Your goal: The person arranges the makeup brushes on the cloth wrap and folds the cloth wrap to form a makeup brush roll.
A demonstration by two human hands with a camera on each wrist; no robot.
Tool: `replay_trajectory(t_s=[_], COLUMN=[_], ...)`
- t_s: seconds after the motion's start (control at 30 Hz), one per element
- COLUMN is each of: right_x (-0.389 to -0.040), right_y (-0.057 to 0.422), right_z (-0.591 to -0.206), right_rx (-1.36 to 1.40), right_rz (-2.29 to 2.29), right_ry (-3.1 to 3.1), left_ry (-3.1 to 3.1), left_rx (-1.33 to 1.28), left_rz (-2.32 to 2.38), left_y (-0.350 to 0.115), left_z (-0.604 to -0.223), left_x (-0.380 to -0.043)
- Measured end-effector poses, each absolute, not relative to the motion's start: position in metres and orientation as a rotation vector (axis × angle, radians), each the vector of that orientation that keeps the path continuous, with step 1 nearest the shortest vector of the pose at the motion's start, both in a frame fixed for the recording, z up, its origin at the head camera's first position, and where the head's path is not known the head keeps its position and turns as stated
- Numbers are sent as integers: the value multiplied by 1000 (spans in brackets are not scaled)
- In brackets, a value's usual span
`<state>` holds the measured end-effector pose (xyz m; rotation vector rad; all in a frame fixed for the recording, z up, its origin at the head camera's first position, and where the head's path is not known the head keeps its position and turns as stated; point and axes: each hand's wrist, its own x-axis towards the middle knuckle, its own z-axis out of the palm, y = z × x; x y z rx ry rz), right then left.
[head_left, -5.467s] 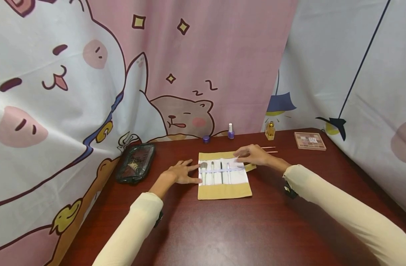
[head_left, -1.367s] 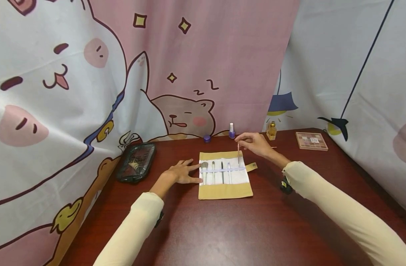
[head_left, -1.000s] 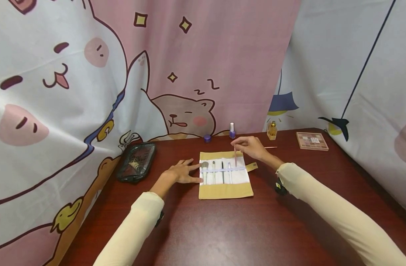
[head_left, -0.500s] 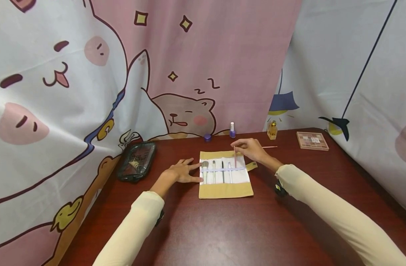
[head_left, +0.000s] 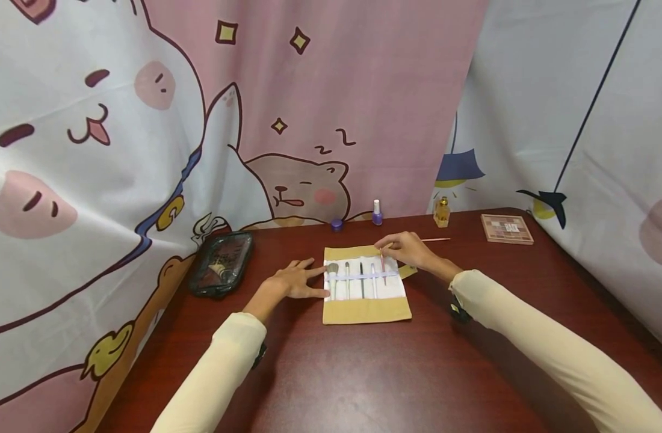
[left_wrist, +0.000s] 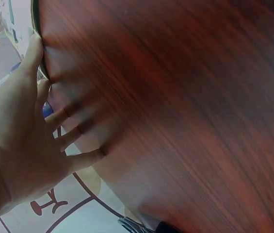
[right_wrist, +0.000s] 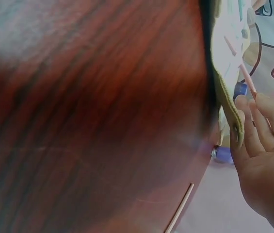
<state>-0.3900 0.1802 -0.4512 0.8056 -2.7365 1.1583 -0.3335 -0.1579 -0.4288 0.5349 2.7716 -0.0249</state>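
1. At the upper right of the brush roll (head_left: pixel 366 311), the right hand (head_left: pixel 409 249) is mostly closed, thumb and fingers pinching a slim pink makeup stick (head_left: pixel 383 264) near its top.
2. Beside the roll's left edge, the left hand (head_left: pixel 294 282) lies with fingers spread, gripping nothing; thumb and index finger touch the fabric's edge.
3. Pink stick: lower end crosses the elastic band (head_left: pixel 393 275), apparently slipped behind it. Tip type not resolvable. Judged very light, stiff and smooth; likely to twist between fingertips. Best hold: high on the shaft, clear of the band.
4. Roll: judged soft and limp, prone to creasing or sliding on the table (head_left: pixel 331 373); steady it flat by a side edge.
5. Four makeup brushes stand in a row under the band, left of the stick. Shafts look rigid; the fluffy-headed brush (head_left: pixel 333 270) should be taken by its handle, sparing the bristles.
6. Beyond the right hand, a second pink stick (head_left: pixel 435 240) lies on the table; thin, probably apt to roll.
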Motion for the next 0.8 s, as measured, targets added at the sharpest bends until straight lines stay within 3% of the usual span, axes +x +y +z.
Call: replay_trajectory(t_s=[0.8], right_x=[-377], right_y=[186], right_z=[-466], right_rx=[1031], right_rz=[965], right_ry=[-2761], left_ry=[2772], left_rx=[541], left_rz=[-10], left_y=[-158], left_z=[-429], left_x=[-333])
